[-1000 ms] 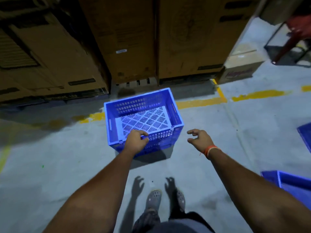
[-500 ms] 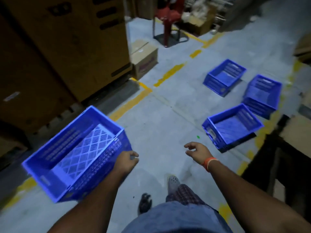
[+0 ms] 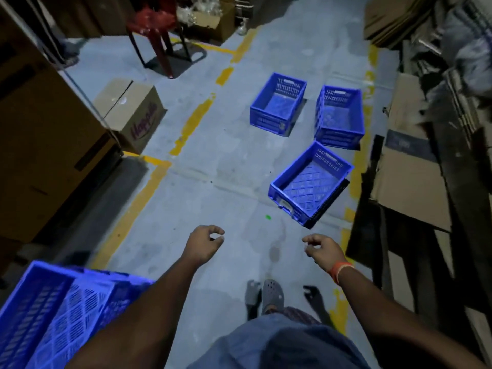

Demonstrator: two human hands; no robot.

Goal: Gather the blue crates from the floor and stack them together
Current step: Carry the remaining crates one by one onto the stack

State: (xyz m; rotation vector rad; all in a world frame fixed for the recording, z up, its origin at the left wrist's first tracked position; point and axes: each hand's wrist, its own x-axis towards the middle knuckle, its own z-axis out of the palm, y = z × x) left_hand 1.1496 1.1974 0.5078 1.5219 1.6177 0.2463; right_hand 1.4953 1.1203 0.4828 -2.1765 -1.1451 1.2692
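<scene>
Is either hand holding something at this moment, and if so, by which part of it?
Nothing is held. The left hand and the right hand are both free, fingers loosely curled, above the floor. The crate at lower left is not gripped.

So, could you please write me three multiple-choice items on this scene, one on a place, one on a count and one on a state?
1. Where does the small cardboard box stand?
A. on the floor at the left
B. inside a crate
C. on the red chair

2. How many blue crates are in view?
A. two
B. four
C. six

3. What is the left hand doing?
A. gripping a crate rim
B. pressing the floor
C. holding nothing

Answers:
1 A, it stands beside the big cartons.
2 B: the nearest crate, two further crates, and the crate at lower left.
3 C: its fingers are loosely curled in the air, like the right hand.
</scene>
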